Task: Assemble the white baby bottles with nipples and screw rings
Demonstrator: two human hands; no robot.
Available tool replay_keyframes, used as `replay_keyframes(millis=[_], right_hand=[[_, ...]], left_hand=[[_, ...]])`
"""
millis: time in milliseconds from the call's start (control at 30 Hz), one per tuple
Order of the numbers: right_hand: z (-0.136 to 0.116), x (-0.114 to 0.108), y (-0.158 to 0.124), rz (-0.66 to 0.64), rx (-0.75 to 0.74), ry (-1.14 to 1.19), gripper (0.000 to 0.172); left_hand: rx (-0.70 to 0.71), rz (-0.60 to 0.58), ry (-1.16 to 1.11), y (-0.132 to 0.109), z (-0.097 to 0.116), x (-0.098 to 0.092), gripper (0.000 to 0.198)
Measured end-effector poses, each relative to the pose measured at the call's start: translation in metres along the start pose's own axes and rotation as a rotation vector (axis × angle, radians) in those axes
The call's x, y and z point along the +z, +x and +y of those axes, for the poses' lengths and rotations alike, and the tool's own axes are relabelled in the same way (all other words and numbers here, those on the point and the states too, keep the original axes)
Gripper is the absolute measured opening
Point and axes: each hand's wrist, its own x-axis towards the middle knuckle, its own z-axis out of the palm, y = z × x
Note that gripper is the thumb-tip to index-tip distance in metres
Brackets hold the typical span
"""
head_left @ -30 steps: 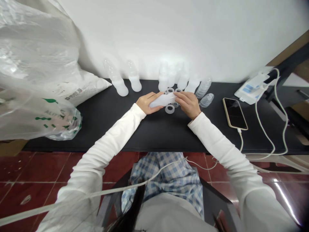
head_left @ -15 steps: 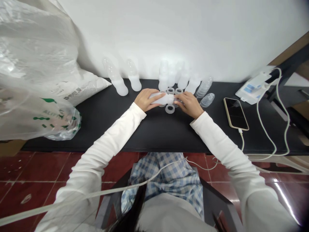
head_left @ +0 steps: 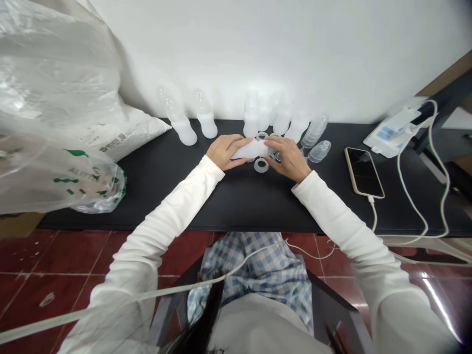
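My left hand [head_left: 223, 151] is wrapped round a translucent white bottle [head_left: 250, 149] held on its side just above the black table [head_left: 236, 196]. My right hand [head_left: 288, 157] is closed at the bottle's open end, fingers pinched on its neck; what they pinch is hidden. A loose white ring [head_left: 261, 165] lies on the table just below the bottle. More rings [head_left: 262, 135] lie behind the hands. Several upright white bottles [head_left: 252, 119] stand in a row against the wall.
Two more bottles [head_left: 180, 125] stand to the left. A stack of clear caps [head_left: 314, 132] and one loose cap [head_left: 319, 151] lie right of my hands. A phone [head_left: 364, 172] on a white cable [head_left: 413, 206] lies further right. Large plastic bags [head_left: 55, 128] fill the left side.
Both hands and the bottle shifted slightly; the bottle turned a little in my grip. My right fingers stay at its neck.
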Motion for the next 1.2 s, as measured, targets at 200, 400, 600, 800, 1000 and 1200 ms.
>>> replay_keyframes(millis=[200,400,600,800,1000,1200], right_hand=[[0.0,-0.002,-0.001,-0.029,0.038,-0.061,0.043],[0.0,-0.001,-0.001,-0.029,0.097,-0.098,0.05],[-0.007,0.001,0.0,-0.038,0.105,-0.071,0.06],[-0.007,-0.001,0.001,-0.07,0.105,-0.065,0.051],[-0.003,-0.006,0.002,-0.041,0.1,-0.124,0.06],[-0.003,-0.009,0.004,-0.045,0.088,-0.164,0.061]], left_hand=[[0.012,-0.044,0.015,0.0,-0.002,0.002,0.045],[0.009,-0.033,0.033,-0.002,-0.002,0.006,0.034],[0.018,-0.073,-0.006,0.001,-0.001,0.0,0.055],[0.053,-0.047,0.012,0.002,0.0,0.0,0.065],[0.056,-0.029,-0.016,0.001,0.001,0.003,0.057],[0.037,-0.017,0.014,-0.003,0.001,0.009,0.048]])
